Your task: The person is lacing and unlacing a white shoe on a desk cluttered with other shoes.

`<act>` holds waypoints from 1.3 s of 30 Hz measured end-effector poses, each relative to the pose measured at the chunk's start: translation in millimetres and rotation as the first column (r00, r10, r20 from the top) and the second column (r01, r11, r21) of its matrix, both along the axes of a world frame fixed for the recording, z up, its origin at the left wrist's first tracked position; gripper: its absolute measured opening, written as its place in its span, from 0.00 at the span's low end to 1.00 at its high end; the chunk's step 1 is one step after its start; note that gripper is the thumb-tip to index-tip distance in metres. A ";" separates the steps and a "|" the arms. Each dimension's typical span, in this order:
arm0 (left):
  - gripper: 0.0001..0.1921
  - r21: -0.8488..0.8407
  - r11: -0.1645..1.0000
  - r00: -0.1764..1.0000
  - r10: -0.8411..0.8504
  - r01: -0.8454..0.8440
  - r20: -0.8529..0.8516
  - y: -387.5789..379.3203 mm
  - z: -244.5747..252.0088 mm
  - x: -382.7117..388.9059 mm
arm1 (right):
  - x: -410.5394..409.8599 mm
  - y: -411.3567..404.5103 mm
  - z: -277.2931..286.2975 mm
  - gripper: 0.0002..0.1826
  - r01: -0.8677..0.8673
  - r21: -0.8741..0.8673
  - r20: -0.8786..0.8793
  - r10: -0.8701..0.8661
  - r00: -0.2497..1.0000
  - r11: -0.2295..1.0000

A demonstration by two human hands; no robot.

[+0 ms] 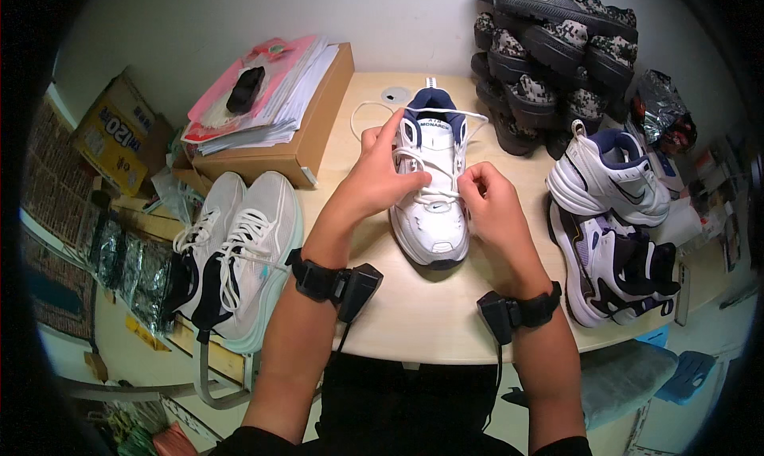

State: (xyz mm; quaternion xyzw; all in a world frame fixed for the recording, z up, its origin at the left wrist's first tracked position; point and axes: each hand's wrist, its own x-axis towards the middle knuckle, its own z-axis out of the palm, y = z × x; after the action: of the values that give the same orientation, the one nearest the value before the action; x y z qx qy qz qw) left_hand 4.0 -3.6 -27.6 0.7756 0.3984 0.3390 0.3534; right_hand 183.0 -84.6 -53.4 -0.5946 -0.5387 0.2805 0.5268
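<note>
A white leather sneaker point(434, 229) with a navy lining stands on the table, its toe towards me. Its white shoelace point(439, 111) is loose, with slack loops over the tongue and a length lying across the collar. My left hand point(376, 172) is on the sneaker's left side. Its thumb rests on the laces and its index fingertip is up by the collar, where the lace passes; whether it grips the lace is unclear. On the other side, my right hand point(490, 199) has thumb and fingers pinched at the eyelet edge, on the lace.
At right, another white sneaker point(603, 175) rests on a white-and-black sneaker point(603, 277). Camouflage shoes point(555, 56) are stacked behind. Grey sneakers point(262, 241) stand at left, near a cardboard box point(325, 116) under papers point(286, 122). Cables point(500, 366) hang from both wrist straps.
</note>
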 end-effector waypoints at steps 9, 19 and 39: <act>0.46 -0.048 0.998 0.995 -0.029 0.033 0.094 -0.5 -4.6 1.1 | 15.5 -20.8 30.3 0.10 0.104 -0.295 0.507 0.064 0.860 0.950; 0.47 -0.098 0.993 0.990 -0.053 0.066 0.128 2.5 -10.6 0.7 | 7.0 -7.2 9.7 0.11 -0.033 0.025 0.172 0.028 0.985 0.999; 0.48 -0.134 0.987 0.985 -0.069 0.091 0.158 -1.9 -7.2 0.5 | 25.0 -10.5 28.9 0.09 0.355 -0.109 0.505 -0.256 0.824 0.928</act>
State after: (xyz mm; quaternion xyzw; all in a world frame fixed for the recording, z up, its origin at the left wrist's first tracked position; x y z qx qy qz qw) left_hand 4.5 -5.5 -34.8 0.7360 0.3615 0.3540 0.4498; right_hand 208.0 -95.1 -24.5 -0.7738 -0.5191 0.0874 0.3524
